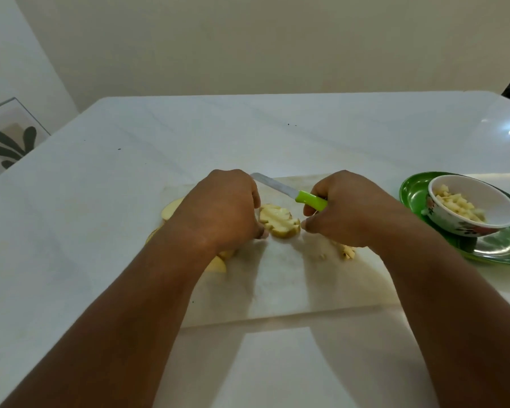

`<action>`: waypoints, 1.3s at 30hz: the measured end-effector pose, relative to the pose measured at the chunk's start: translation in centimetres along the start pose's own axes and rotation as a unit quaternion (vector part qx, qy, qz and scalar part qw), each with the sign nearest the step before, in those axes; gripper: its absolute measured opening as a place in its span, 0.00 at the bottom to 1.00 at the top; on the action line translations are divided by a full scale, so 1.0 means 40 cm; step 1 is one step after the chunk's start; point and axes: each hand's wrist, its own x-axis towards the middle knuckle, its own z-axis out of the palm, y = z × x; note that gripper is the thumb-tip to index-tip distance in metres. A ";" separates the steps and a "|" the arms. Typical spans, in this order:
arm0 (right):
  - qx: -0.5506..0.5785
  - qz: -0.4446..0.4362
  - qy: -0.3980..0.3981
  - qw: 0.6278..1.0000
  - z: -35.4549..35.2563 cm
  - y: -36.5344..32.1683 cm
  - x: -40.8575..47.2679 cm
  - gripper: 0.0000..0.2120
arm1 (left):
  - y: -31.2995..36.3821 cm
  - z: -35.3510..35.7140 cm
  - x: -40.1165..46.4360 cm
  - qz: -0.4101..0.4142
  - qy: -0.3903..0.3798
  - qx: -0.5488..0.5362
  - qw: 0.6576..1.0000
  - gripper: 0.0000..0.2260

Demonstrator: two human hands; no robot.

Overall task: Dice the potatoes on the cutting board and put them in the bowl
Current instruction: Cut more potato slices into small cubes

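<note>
Centrally, pale scored potato slice [279, 220]

Head view looks forward and down, close over the cutting board [280, 284].

Domestic kitchen or dining area. Evidence: glossy white marble-look countertop [159, 142] filling centre of frame; pale cutting board [292, 290] at lower centre; floral bowl [465, 225] of diced potato on green plate [495, 248] (right edge); framed leaf print [9, 139] against plain cream wall, upper left.
</note>
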 end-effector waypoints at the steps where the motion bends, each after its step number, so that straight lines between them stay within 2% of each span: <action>1: -0.007 0.001 0.001 1.000 0.003 -0.004 -0.002 0.02 | -0.004 0.000 -0.001 0.000 0.005 0.012 1.000 0.15; 4: -0.040 0.005 0.004 0.999 0.024 -0.011 -0.002 0.06 | -0.003 0.009 -0.001 -0.002 0.010 0.051 0.999 0.09; 10: -0.019 -0.018 0.104 0.994 -0.005 -0.023 -0.068 0.17 | 0.002 0.012 -0.001 0.020 0.024 0.118 0.992 0.24; 13: -0.094 -0.039 0.126 0.987 0.021 -0.011 -0.157 0.23 | -0.002 0.020 0.001 0.035 -0.005 0.155 0.987 0.30; 16: -0.113 -0.003 0.095 0.989 0.071 0.013 -0.229 0.27 | -0.009 0.016 0.002 0.036 -0.019 0.133 0.990 0.27; 18: -0.108 0.009 0.093 0.990 0.097 0.018 -0.247 0.29 | -0.016 0.013 0.006 0.041 -0.013 0.121 0.992 0.22; 21: -0.091 -0.001 0.108 0.990 0.114 0.019 -0.251 0.31 | -0.024 0.015 0.014 0.032 0.012 0.092 0.995 0.13; 25: -0.073 -0.023 0.112 0.991 0.114 0.021 -0.240 0.31 | -0.026 0.013 0.018 0.012 0.020 0.049 0.999 0.07; 37: -0.039 -0.041 0.128 0.990 0.113 0.050 -0.223 0.28 | -0.037 0.011 0.015 0.023 0.003 0.020 1.000 0.06; 39: -0.036 -0.038 0.128 0.990 0.114 0.049 -0.222 0.28 | -0.037 0.005 0.013 0.029 0.002 0.021 0.999 0.09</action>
